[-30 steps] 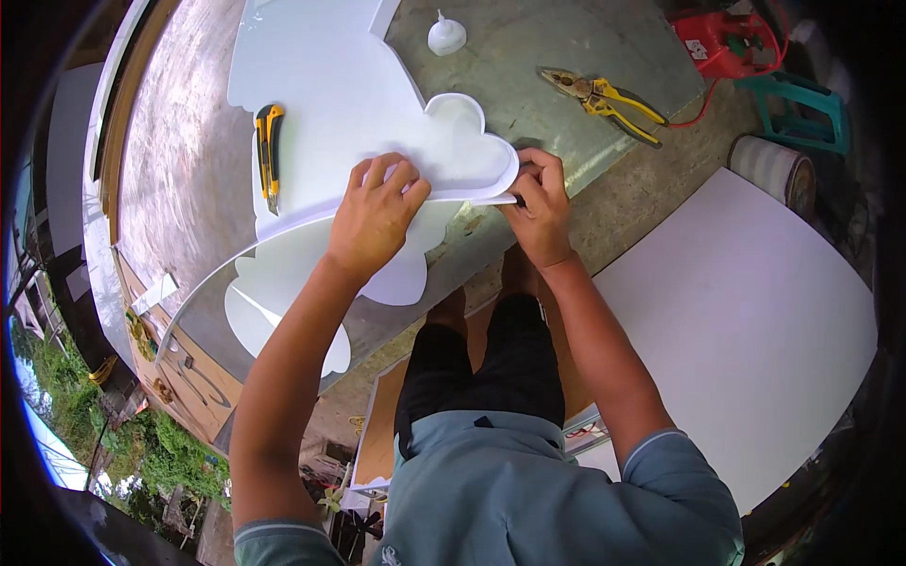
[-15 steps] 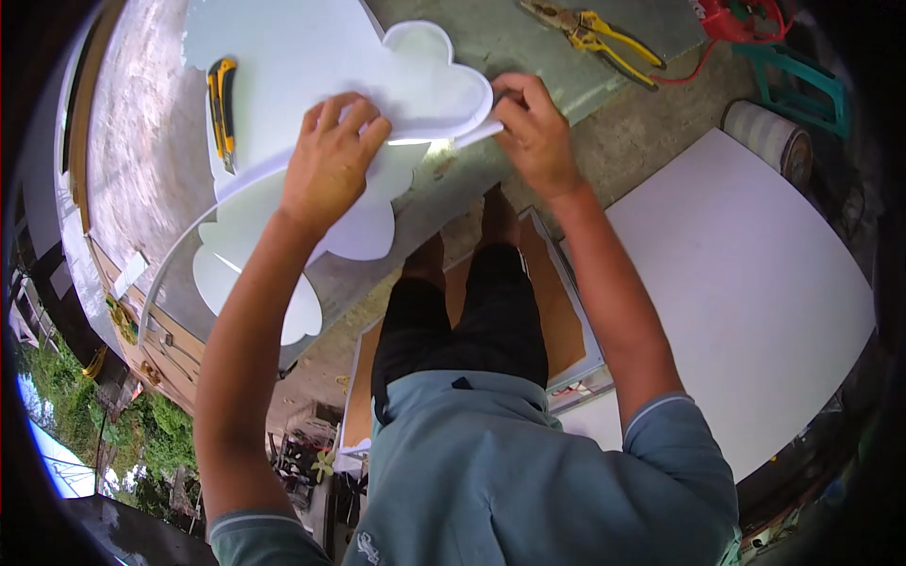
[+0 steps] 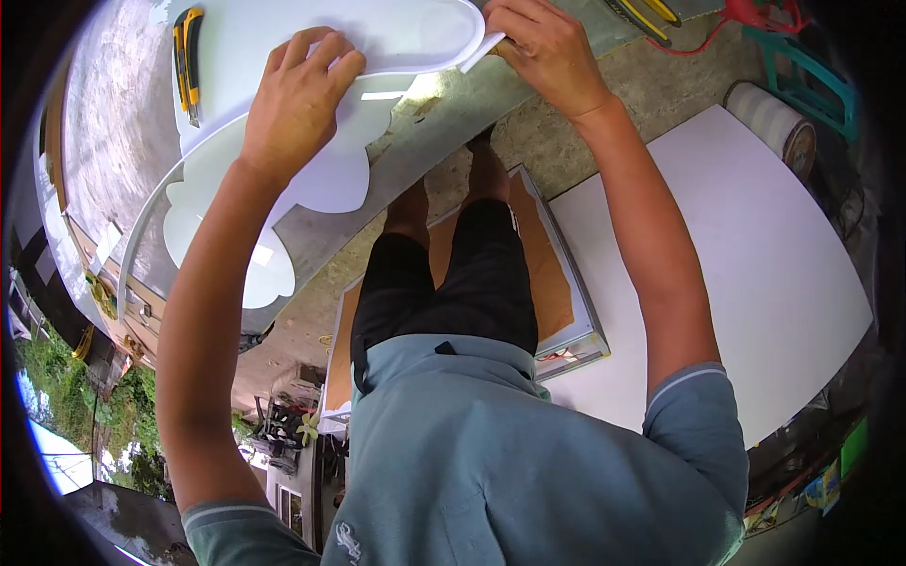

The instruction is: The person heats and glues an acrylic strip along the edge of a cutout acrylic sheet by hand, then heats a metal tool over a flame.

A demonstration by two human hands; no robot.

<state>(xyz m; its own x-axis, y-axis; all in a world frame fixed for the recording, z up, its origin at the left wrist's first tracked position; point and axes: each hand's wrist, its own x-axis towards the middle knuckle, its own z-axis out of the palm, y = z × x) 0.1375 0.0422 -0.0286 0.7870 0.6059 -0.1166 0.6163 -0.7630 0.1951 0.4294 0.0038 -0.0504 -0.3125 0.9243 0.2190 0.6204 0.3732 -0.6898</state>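
Upper ctr., white strip [image 3: 480, 53] pinched by R hand [image 3: 551, 49], L hand [image 3: 300, 99] curled on panel [image 3: 401, 33], hold unclear; flush seating advised.

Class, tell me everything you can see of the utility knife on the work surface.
The utility knife is slim, with a yellow and black body, apparently plastic, and a short grey metal blade showing at the end nearer the person. It lies flat along the side edge of the white sheet, left of the left hand. Neither hand touches it.
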